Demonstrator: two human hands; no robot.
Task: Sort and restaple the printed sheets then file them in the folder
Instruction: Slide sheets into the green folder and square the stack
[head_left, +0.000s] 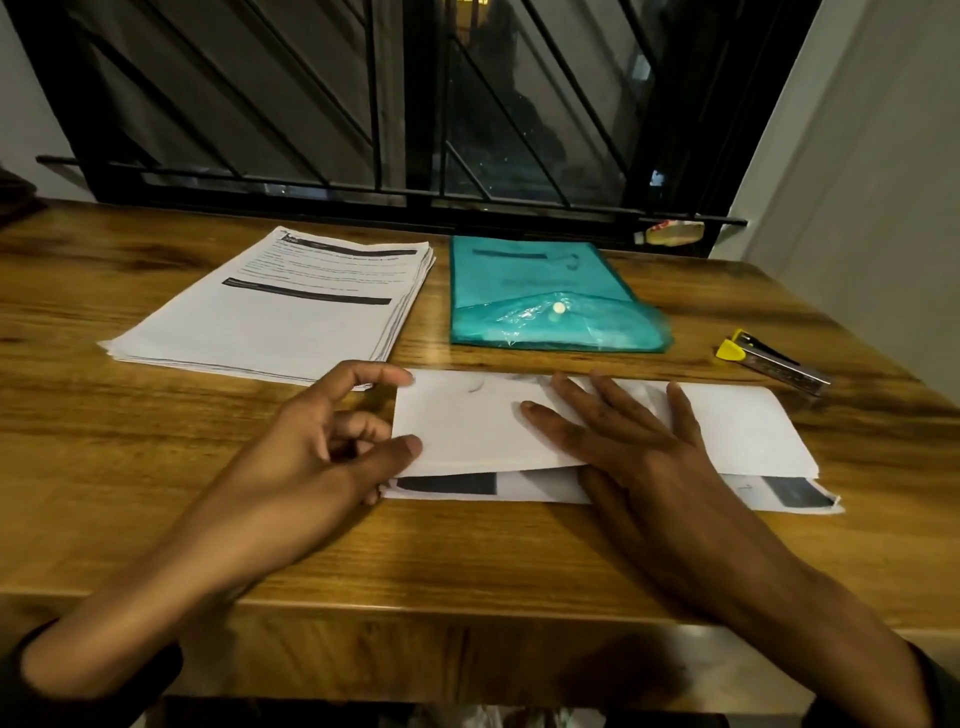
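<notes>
A small set of printed sheets (737, 436) lies folded over on itself near the table's front, its printed lower edge showing. My right hand (618, 441) presses flat on the folded part with straight fingers. My left hand (332, 441) pinches the fold's left edge between thumb and forefinger. A thick stack of printed sheets (280, 306) lies at the back left. The teal folder (545, 296) with a white snap button lies shut at the back centre. A metal stapler (774, 358) with a yellow end rests at the right.
The wooden table (156, 493) ends at a front edge close to my forearms. A barred dark window (363, 104) runs along the back. A small yellow and red object (672, 231) sits on the sill at the back right. A pale wall rises on the right.
</notes>
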